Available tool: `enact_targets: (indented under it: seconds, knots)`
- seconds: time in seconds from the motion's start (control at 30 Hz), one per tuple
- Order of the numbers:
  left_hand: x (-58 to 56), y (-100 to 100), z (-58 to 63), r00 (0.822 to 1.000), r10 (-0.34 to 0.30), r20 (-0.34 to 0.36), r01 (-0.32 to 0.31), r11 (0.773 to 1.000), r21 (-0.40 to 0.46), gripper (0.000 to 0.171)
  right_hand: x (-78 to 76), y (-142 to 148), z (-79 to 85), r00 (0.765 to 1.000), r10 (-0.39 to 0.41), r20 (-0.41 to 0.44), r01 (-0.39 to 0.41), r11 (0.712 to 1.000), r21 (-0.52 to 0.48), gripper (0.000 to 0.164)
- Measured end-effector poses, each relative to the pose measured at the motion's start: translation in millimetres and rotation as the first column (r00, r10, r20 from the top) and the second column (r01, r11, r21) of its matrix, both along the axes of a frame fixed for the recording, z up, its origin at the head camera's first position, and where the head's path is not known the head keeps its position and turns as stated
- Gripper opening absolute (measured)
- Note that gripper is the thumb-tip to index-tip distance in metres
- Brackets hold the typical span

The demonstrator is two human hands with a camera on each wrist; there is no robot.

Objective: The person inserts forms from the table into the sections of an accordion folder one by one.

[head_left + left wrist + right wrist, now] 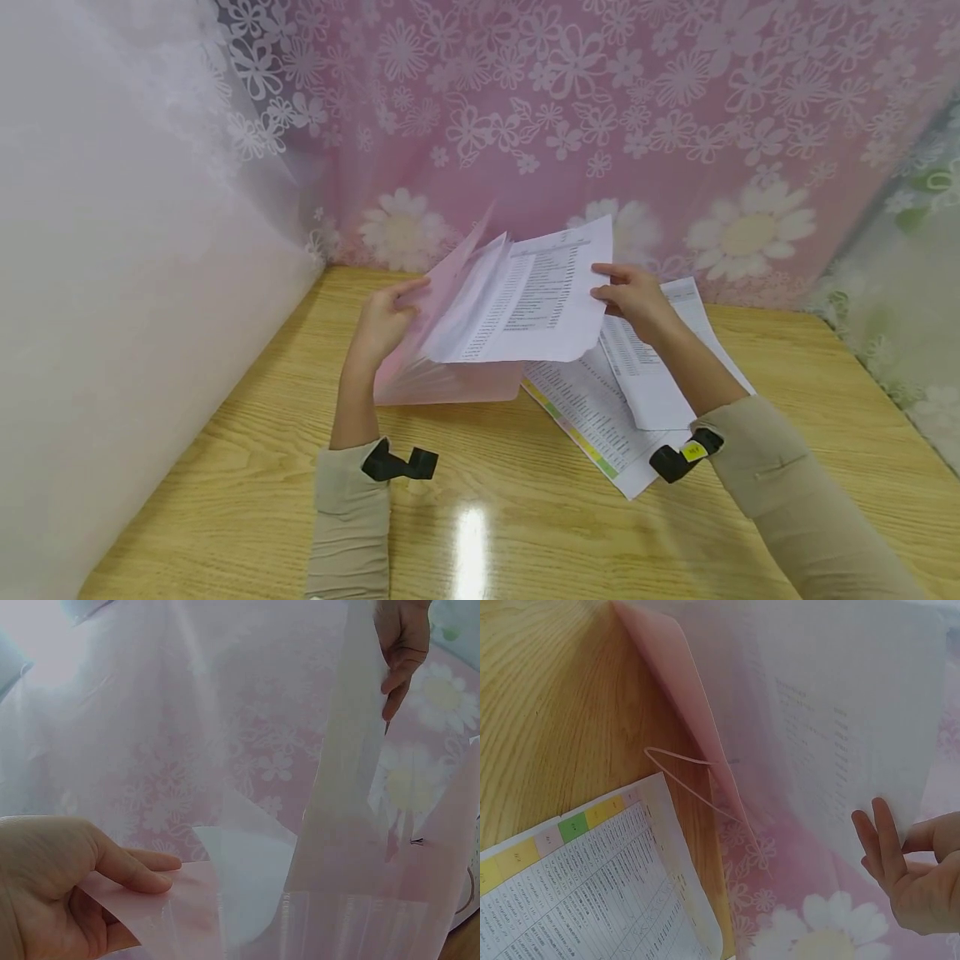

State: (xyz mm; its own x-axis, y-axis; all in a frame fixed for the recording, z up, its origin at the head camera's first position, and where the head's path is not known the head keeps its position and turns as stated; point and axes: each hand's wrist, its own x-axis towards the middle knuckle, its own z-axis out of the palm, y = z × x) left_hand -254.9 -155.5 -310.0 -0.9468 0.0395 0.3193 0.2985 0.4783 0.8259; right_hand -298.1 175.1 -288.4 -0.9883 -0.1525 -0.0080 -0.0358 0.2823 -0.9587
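At the left, my left hand [382, 325] pinches the raised cover of a pink plastic folder [457, 385] between thumb and fingers. The folder stands open on the table, with clear inner sleeves and paper between its covers, as the left wrist view shows. My right hand [637, 302] grips the right edge of a white printed sheet [558, 292], its thumb on one face and fingers on the other. That sheet is held up in the folder's opening, and its left part runs in beside the sleeves. An elastic cord [679, 756] loops from the folder's edge.
Under my right forearm lie loose printed sheets: one with a coloured edge strip [585, 408] and another overlapping it [648, 383]. The wooden table [510, 533] ends at a pink floral curtain [525, 108] behind. A white sheet-like wall [150, 250] borders the left.
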Motion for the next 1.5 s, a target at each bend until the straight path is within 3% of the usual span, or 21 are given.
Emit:
enact_targets:
  seconds: [0.43, 0.7, 0.9, 1.23, 1.5]
  knots:
    - [0.1, 1, -1.6, 1.000, -0.019, 0.002, 0.019, 1.000, 0.016, 0.049, -36.1, -8, -10.5, 0.996, 0.050, 0.078, -0.053, 0.998, 0.041, 0.052]
    - [-1.2, 7, -4.4, 0.999, -0.043, -0.002, 0.043, 0.999, 0.022, 0.046, -44.4, -26, -28.5, 0.993, 0.063, 0.099, -0.062, 0.998, -0.016, 0.053]
    - [-1.9, 8, -5.8, 0.999, -0.036, 0.013, 0.036, 0.999, 0.019, 0.046, -38.2, -31, -34.2, 0.996, 0.013, 0.089, -0.009, 0.999, -0.052, 0.054]
    - [-1.2, 4, -1.4, 1.000, -0.020, 0.012, 0.020, 1.000, -0.004, 0.046, -8.1, -35, -29.0, 0.997, 0.077, 0.029, -0.076, 0.996, -0.051, 0.051]
    - [-1.1, 3, -0.4, 1.000, -0.015, 0.012, 0.015, 1.000, -0.006, 0.046, -3.9, -51, -36.5, 0.998, 0.057, -0.010, -0.058, 0.992, -0.111, 0.050]
